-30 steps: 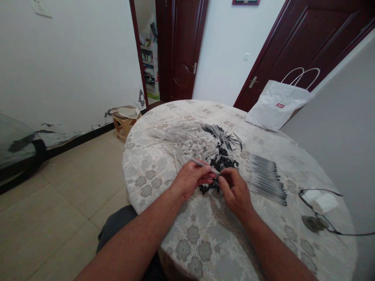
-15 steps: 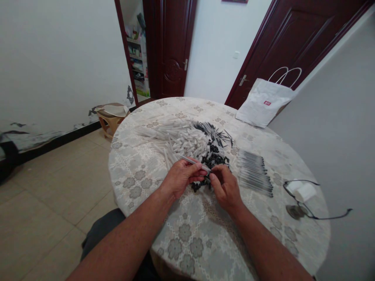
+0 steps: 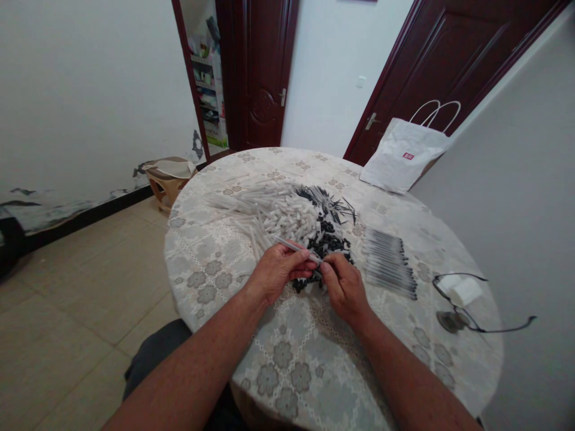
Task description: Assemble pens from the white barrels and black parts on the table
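My left hand (image 3: 283, 267) is closed around a pale, translucent pen barrel (image 3: 288, 242), its far end pointing up and left. The thumb and fingers of my right hand (image 3: 342, 286) pinch at the barrel's near right end; any small part between them is hidden. Just beyond my hands lies a heap of small black plugs (image 3: 330, 243), partly covered by them. White pen caps (image 3: 294, 220) and loose clear barrels (image 3: 245, 200) are piled behind. Dark-tipped thin refills (image 3: 332, 203) lie at the back. To the right, pens with black ends (image 3: 390, 263) lie in a neat row.
A patterned cloth covers the round table (image 3: 287, 359). Eyeglasses (image 3: 483, 330), a white roll (image 3: 466, 292) and a dark round object (image 3: 451, 321) lie at the right. A white paper bag (image 3: 404, 154) stands at the back right. A stool (image 3: 168, 179) is beyond the left edge.
The camera view has swung right, so the scene sits further left. My right fingers have closed in tighter on the barrel's end; my left hand keeps its hold.
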The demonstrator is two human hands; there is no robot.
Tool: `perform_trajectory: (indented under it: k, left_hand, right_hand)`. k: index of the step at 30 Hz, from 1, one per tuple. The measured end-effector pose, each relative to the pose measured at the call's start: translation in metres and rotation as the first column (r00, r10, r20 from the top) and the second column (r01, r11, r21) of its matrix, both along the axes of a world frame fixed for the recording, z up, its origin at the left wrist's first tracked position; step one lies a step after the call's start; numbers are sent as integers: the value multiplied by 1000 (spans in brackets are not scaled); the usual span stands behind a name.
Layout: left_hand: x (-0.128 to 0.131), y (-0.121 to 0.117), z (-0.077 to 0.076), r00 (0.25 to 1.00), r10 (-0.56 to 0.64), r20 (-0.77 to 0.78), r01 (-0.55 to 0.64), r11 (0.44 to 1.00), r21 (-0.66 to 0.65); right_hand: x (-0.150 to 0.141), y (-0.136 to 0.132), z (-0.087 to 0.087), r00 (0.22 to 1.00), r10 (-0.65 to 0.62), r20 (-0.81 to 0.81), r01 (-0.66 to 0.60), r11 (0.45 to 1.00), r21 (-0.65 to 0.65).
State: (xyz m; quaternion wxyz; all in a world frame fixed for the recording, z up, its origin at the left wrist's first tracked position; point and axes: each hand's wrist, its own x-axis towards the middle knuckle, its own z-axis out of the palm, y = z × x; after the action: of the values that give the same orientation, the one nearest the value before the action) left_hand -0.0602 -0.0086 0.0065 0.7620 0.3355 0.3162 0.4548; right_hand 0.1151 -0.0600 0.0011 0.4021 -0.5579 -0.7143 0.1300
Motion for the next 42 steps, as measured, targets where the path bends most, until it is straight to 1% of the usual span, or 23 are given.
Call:
perform_trajectory:
  k: [4, 8, 10, 13, 15, 16, 17, 18, 19, 20, 21, 22, 23, 24, 25, 27, 29, 32, 33, 34, 36, 39, 42]
  left_hand:
    - [-1, 1, -2, 1000, -16, 11, 16, 1000, 2]
    - [0, -2, -1, 999, -30, -11, 30, 999, 16]
    - [1, -3, 0, 999, -33, -40, 34, 999, 34]
    - [-1, -4, 4, 991, -45, -129, 61, 990, 126]
    - [-10, -1, 11, 960, -66, -271, 138, 956, 259]
    - [-18, 2, 15, 926, -67, -371, 199, 922, 332]
    - [-29, 5, 21, 879, -51, -474, 268, 875, 404]
    - [-43, 8, 26, 839, -2, -545, 295, 842, 452]
    - [-58, 12, 31, 796, 34, -604, 320, 823, 470]
    - [-75, 15, 36, 747, 53, -663, 353, 813, 462]
    - [-91, 19, 39, 690, 107, -716, 358, 809, 466]
    - [-108, 21, 40, 618, 180, -765, 358, 802, 478]
    - [-122, 24, 39, 546, 217, -809, 381, 796, 470]
    - [-135, 25, 37, 485, 223, -846, 399, 804, 441]
    - [-144, 26, 33, 432, 194, -881, 420, 821, 387]
    - [-154, 26, 23, 367, 173, -914, 436, 836, 333]
    - [-152, 26, 15, 277, 173, -945, 476, 830, 292]
    - [-140, 26, 8, 71, 195, -978, 579, 790, 200]
    - [-136, 27, 7, 21, 206, -978, 613, 770, 175]
    - [-131, 28, 6, -7, 222, -975, 641, 749, 166]
    - [-124, 31, 4, -3, 261, -965, 679, 709, 189]
    - [-114, 35, -2, 48, 331, -942, 698, 663, 269]
    - [-108, 37, -6, 105, 382, -918, 697, 630, 342]
  right_hand:
    - [-1, -1, 0, 1000, -23, 19, 23, 1000, -2]
    - [0, -1, -3, 998, -8, -67, 3, 997, -78]
    - [1, 0, -5, 996, 0, -92, -9, 996, -90]
    - [1, 0, -6, 996, 5, -89, -11, 998, -63]
    - [0, -2, -5, 997, 4, -77, -7, 999, -40]
    - [0, -3, -4, 997, -6, -76, 4, 1000, -26]
    - [0, -3, -3, 996, -24, -82, 23, 1000, -11]
    - [0, -4, -3, 995, -47, -93, 47, 999, 3]
    - [1, -4, -3, 991, -73, -108, 76, 997, 17]
    - [2, -4, -3, 988, -97, -120, 101, 995, 27]
    - [3, -4, -3, 985, -115, -128, 120, 992, 34]
    - [4, -4, -3, 983, -124, -132, 130, 991, 39]
    - [5, -3, -3, 983, -127, -132, 134, 990, 43]
    - [6, -3, -4, 984, -126, -130, 132, 990, 45]
    - [6, -3, -4, 984, -121, -128, 127, 991, 45]
    - [6, -3, -4, 987, -105, -124, 111, 993, 42]
    - [6, -3, -4, 989, -95, -117, 100, 994, 38]
    - [6, -3, -3, 990, -93, -107, 98, 994, 46]
    - [6, -3, -3, 990, -94, -104, 100, 994, 51]
    - [6, -3, -2, 991, -94, -100, 100, 994, 55]
    - [6, -3, -1, 991, -92, -92, 98, 993, 61]
    - [6, -3, 0, 993, -84, -81, 90, 994, 67]
    - [6, -4, -1, 994, -76, -74, 81, 995, 65]
